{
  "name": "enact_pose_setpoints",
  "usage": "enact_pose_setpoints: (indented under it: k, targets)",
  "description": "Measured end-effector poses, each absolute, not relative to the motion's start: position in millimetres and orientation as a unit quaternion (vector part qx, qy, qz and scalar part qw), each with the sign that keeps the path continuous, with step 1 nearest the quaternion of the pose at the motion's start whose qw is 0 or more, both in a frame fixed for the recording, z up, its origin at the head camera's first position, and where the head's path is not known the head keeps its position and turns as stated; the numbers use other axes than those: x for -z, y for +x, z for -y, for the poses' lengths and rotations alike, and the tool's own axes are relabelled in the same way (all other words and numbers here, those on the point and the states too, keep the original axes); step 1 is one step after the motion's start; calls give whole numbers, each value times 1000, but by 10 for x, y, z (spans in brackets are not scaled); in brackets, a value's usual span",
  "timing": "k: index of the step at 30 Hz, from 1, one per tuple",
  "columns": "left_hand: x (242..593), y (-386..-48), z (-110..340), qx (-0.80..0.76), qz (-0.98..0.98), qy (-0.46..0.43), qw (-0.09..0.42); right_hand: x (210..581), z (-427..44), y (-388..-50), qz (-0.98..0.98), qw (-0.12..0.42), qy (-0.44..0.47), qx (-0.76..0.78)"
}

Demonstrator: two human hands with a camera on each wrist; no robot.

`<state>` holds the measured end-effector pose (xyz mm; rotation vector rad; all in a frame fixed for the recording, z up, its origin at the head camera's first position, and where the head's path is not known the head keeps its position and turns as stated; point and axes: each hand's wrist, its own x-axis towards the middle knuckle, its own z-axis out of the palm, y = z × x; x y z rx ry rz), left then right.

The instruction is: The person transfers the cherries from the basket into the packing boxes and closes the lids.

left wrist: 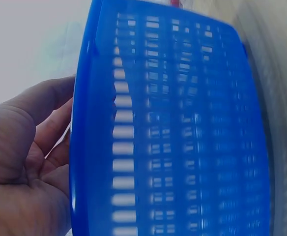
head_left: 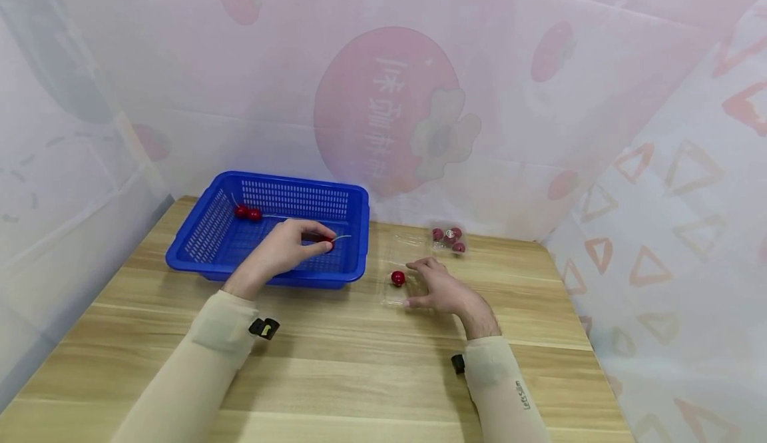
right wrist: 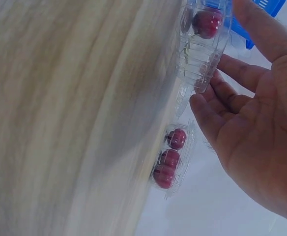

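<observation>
My left hand (head_left: 286, 250) is over the right part of the blue basket (head_left: 206, 276), pinching a red cherry (head_left: 331, 246) by its body, its pale stem pointing right. In the left wrist view the basket's wall hides the fingertips and the cherry. Two more cherries (head_left: 248, 212) lie at the basket's back left. To the basket's right, an open clear plastic box (head_left: 392, 302) lies on the table with one cherry (head_left: 398, 278) inside. My right hand (head_left: 440, 288) holds that box at its right side, thumb near the front edge and fingers farther back.
Behind the right hand stands a closed clear box (right wrist: 172, 160) with several cherries in it. The wooden table (head_left: 359, 376) ends at the back against a printed cloth wall (head_left: 509, 156), and another cloth wall (head_left: 671, 230) hangs at the right.
</observation>
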<state>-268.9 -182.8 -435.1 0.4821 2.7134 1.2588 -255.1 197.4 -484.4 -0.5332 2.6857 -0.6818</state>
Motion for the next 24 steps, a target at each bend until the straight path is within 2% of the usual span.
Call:
enact_pose_setpoints:
  k: [24]
  targets:
    - [4374, -2494, 1107, -469, -861, 193, 43, 4865, -1978, -2562, -938, 159, -186, 245]
